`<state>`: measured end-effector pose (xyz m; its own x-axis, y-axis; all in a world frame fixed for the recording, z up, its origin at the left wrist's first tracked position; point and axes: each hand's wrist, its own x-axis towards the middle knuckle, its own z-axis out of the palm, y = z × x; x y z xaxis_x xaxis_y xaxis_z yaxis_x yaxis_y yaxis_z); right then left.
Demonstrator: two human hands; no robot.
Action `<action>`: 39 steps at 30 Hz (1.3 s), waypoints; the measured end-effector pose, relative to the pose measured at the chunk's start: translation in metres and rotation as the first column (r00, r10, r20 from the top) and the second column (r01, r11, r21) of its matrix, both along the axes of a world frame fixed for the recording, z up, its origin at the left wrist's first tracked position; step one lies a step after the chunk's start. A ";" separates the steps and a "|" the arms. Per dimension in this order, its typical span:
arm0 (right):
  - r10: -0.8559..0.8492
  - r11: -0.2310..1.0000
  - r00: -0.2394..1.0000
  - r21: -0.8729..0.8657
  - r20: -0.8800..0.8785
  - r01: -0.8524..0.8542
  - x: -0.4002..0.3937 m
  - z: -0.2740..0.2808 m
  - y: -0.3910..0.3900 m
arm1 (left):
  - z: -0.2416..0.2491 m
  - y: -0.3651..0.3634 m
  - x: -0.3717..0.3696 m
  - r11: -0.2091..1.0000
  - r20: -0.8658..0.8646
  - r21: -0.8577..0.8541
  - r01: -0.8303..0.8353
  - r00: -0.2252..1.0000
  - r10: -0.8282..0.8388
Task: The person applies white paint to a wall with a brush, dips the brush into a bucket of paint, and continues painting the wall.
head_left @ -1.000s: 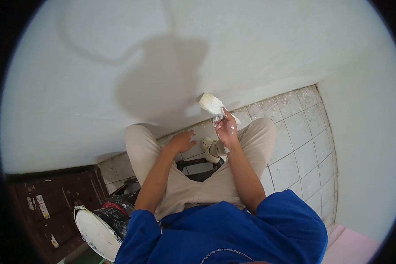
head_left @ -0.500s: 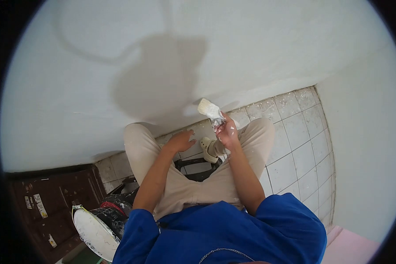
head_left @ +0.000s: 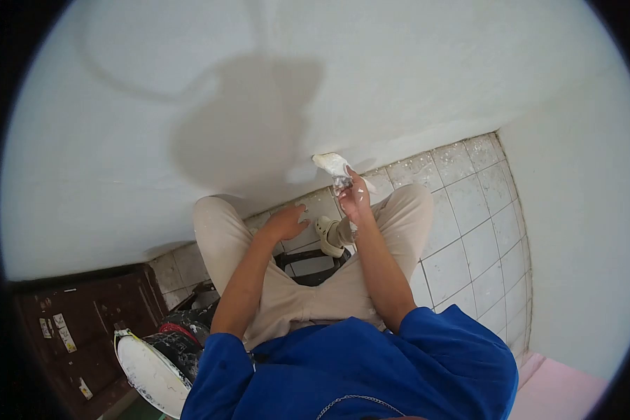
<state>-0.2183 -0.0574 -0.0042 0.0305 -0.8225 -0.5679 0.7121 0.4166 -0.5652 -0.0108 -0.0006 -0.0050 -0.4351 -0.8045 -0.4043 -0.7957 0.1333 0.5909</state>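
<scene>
A wide paintbrush (head_left: 332,164), its bristles and ferrule coated in white paint, is gripped in my right hand (head_left: 355,201). The bristle tip overlaps the lower part of the white wall (head_left: 399,84), just above the floor line. White paint spots mark the fingers of this hand. Over the inner side of my left knee rests my left hand (head_left: 284,224), holding nothing, its thumb and fingers apart. Between my legs, below both hands, a cream clog (head_left: 328,238) shows on my foot.
At my left stands a paint-smeared black bucket (head_left: 182,350) beside a round white paint-covered lid or container top (head_left: 150,374). A brown door (head_left: 77,329) with stickers lies beyond. Square tiles (head_left: 462,231), speckled with paint, cover the floor. Another wall (head_left: 581,231) rises at the right.
The brush has turned in my right hand, so its bristles now look narrower and point more toward the wall. My left hand has barely moved.
</scene>
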 end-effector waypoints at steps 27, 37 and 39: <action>0.004 0.996 0.997 -0.086 0.074 0.003 -0.001 0.034 -0.003 | -0.005 0.005 0.006 1.000 0.037 0.000 -0.004 0.999 0.004; 0.095 0.987 0.989 -0.121 -0.115 -0.109 0.004 0.026 -0.011 | -0.007 -0.001 0.002 1.000 0.008 -0.021 0.017 1.000 -0.017; 0.132 0.987 0.991 -0.090 -0.005 -0.131 -0.004 0.033 0.000 | -0.009 0.007 0.009 0.999 -0.001 -0.039 -0.006 1.000 0.006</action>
